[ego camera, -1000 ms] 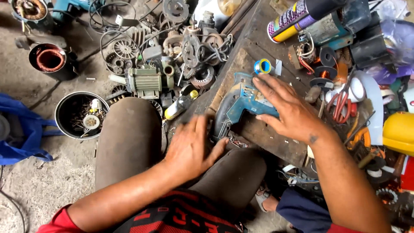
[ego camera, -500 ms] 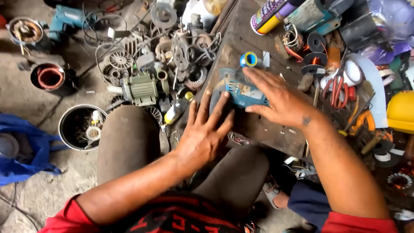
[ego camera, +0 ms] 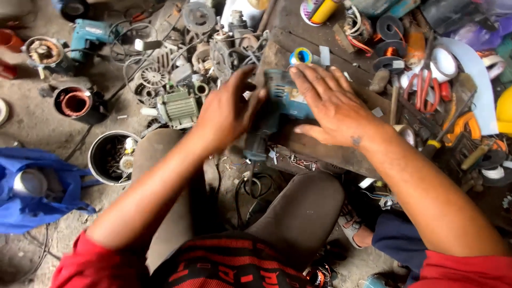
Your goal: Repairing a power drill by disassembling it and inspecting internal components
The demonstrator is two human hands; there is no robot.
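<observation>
A blue power drill [ego camera: 280, 104] lies at the near edge of a low wooden workbench [ego camera: 330, 152], between my knees. My left hand [ego camera: 226, 109] closes around its left side and handle. My right hand [ego camera: 330, 104] lies flat on top of the drill body, fingers spread and pointing left. A small blue and yellow tape roll [ego camera: 302, 55] sits just beyond my right fingertips. The drill's black cord [ego camera: 248, 189] hangs down towards the floor.
Motor parts, fans and a green finned motor [ego camera: 178, 108] litter the floor at left. Copper-wound stators [ego camera: 74, 103] and a metal bucket [ego camera: 109, 156] stand nearby, with a blue cloth [ego camera: 37, 189] at far left. Red-handled scissors [ego camera: 424, 88], tape rolls and tools crowd the bench at right.
My left hand has risen from my lap and taken hold of the drill's left side. My right hand has settled flatter on the drill body. The view has shifted.
</observation>
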